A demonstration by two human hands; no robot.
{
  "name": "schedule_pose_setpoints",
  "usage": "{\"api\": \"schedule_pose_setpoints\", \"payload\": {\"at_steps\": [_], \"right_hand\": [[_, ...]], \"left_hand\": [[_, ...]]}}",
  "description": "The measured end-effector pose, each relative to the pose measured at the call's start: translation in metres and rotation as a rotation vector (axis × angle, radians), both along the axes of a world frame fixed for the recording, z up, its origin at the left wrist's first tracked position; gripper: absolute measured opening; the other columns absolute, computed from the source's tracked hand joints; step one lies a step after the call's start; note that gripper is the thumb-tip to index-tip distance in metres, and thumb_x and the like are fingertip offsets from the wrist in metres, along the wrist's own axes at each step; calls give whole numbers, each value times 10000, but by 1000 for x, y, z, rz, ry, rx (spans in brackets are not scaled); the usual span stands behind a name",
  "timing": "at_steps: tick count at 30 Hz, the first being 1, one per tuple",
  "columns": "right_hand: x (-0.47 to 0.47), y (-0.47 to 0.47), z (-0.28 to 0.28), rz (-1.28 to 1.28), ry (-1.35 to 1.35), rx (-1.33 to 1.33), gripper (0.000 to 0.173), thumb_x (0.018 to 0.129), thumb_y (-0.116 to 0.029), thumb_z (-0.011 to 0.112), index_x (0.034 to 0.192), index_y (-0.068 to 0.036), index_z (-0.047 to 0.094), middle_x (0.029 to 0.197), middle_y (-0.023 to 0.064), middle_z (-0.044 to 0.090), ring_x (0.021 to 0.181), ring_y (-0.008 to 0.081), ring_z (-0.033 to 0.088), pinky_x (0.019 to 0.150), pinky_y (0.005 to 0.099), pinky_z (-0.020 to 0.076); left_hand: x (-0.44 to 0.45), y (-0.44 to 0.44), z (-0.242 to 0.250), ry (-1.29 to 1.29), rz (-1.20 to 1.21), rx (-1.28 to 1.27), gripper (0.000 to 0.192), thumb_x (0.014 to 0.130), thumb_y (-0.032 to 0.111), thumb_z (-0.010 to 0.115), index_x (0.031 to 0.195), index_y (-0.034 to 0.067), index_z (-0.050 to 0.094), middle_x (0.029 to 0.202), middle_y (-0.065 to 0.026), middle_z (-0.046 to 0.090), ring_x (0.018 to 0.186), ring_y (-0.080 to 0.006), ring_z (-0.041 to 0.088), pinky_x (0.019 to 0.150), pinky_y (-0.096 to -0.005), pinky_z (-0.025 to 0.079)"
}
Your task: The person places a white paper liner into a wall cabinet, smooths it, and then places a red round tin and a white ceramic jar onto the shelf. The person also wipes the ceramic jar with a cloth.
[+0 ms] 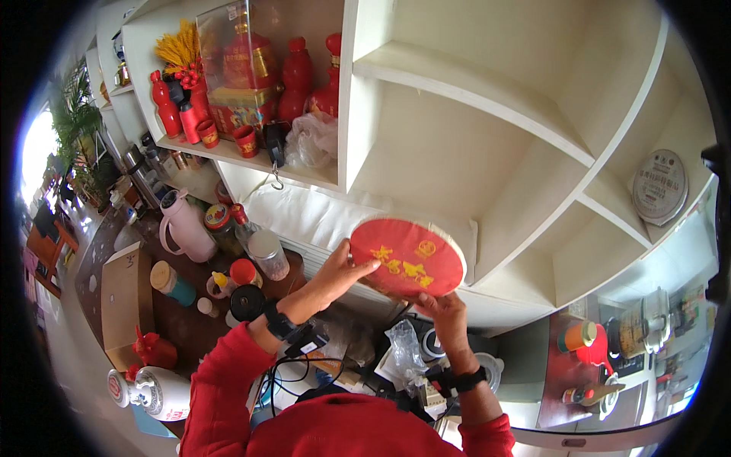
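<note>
A flat, round red package with yellow writing and a pale rim is held up in front of the white shelving. My left hand grips its left edge, with the thumb lying across the printed face. Its lower edge rests in my right hand, whose fingers are partly hidden behind the package. Dark bands circle both wrists. Just behind the package, white cloth or sheeting covers the low ledge.
A red-and-white shelf display holds red bottles, small red cups and a hanging hook scale. Left stand a pink jug, jars and a cardboard box. A round silvery plaque-like disc leans right. Cables lie below.
</note>
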State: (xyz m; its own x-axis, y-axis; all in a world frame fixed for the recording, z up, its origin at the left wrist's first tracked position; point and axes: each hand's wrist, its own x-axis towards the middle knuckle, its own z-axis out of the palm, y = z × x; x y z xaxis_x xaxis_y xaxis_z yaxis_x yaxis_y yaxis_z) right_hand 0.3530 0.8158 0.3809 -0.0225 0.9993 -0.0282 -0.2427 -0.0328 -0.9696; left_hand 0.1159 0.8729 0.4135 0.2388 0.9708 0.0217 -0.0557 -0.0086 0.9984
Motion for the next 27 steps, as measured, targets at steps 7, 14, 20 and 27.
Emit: {"api": "schedule_pose_setpoints", "payload": {"at_steps": [7,14,20,27], "right_hand": [[3,16,4,-77,-77,-53,269,899,-58,637,1145,21,565,1059,64,655,924,121,618,735,257,555],[1,12,0,-75,-3,-54,255,888,-66,651,1107,35,564,976,61,667,888,111,622,733,261,570],[-4,5,-5,-73,16,-39,292,875,-89,674,1142,-11,586,1035,69,653,926,149,631,755,270,568],[-7,-14,-1,-59,47,-58,250,904,-78,636,1120,31,571,1009,53,663,898,97,614,721,221,557]], "left_hand": [[7,23,-3,-45,-31,-30,494,864,282,694,1174,-25,462,1120,-113,571,1035,-162,538,896,-307,439],[8,16,3,-52,-33,-71,448,870,257,689,1157,-10,472,1115,-92,572,1025,-136,537,880,-293,441],[6,1,11,-70,5,-104,380,881,177,676,1169,18,484,1106,-62,588,999,-114,551,856,-273,445],[2,-16,15,9,0,-70,380,907,121,633,1231,32,455,1162,-53,587,1055,-112,540,903,-265,421]]}}
